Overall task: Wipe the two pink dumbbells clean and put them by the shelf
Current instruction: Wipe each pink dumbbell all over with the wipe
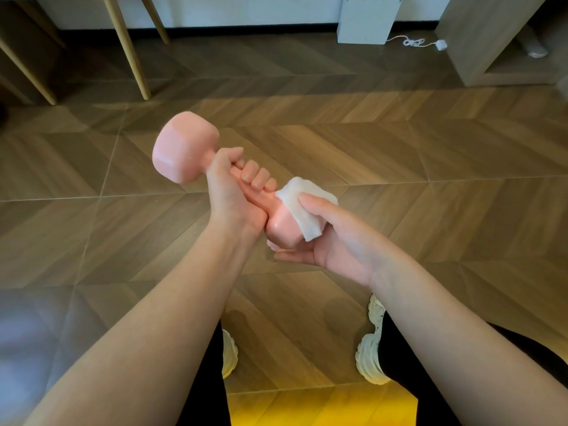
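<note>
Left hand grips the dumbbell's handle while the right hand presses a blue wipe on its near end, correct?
Not quite: the wipe is white, not blue, as the head view shows. The left hand grips the dumbbell by its handle while the right hand presses the wipe on its near end.

Soft, even light is falling across the wood floor (399, 149), brighter in the middle band and dimming toward the far wall, while a strong yellow glow is spilling onto the floor at the bottom edge between the shoes (370, 348). Small glossy highlights are showing on the dumbbell (184, 149), and faint rounded shadows are lying on the floor under the arms. The wide lens is bending the floor lines at the edges, the lower left corner is washing out into a pale blur, and the whole picture is looking slightly soft.
</note>
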Available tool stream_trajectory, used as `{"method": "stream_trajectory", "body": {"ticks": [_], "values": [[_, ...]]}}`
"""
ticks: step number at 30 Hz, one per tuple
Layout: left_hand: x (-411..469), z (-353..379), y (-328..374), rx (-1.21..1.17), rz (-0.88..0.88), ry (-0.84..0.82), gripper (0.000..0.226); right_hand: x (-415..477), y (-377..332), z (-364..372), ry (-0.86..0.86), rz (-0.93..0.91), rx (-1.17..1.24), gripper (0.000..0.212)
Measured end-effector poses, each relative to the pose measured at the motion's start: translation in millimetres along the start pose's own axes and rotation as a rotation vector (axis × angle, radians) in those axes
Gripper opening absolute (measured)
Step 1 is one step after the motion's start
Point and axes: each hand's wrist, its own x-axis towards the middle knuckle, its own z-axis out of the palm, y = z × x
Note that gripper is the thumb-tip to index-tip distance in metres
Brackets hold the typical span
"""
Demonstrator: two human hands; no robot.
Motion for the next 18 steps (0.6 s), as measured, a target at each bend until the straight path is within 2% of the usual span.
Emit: {"method": "stream_trajectory", "body": {"ticks": [7, 10, 12, 15, 18], "values": [[-2, 6, -6, 0.008, -0.015, -0.027, 0.033, 1, -1, 7, 0.099, -0.070, -0.027, 0.038], [1, 5, -1, -0.023, -0.001, -0.023, 0.032, -3, -7, -1, -0.039, -0.059, 0.028, 0.053], [2, 3, 1, -0.054, -0.003, -0.015, 0.032, -4, -7, -3, -0.042, -0.068, 0.025, 0.062], [0, 3, 0, -0.057, -0.016, -0.004, 0.032, 0, -1, 6, 0.081, -0.083, -0.099, 0.064], [-2, 5, -2, -0.067, -0.035, -0.005, 0.033, 2, -1, 16, 0.229, -0.103, -0.156, 0.046]]}}
